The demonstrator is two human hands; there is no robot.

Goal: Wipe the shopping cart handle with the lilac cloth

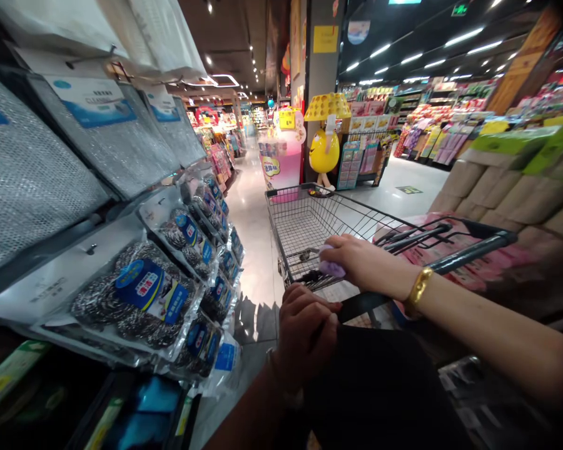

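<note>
My left hand [307, 331], in shadow with a thin band at the wrist, is closed round the left end of the dark handle [469, 251] of a shopping cart. Over the near end of the cart's wire basket [304, 219], my right hand [349, 259] has its fingers wrapped round a crumpled light-purple cloth [332, 269]. A gold bracelet [421, 287] circles the right wrist, and that forearm crosses above the handle. The basket's wire floor shows through its mesh. Something black, its nature unclear, fills the view below the handle.
Packs of scouring balls [152, 294] and mesh cloths [98, 131] hang close on the left. Stacked brown packages [492, 184] stand at the right. Ahead are a pink bin [284, 164], a yellow figure [324, 152] by a pillar, and a tiled aisle [248, 194].
</note>
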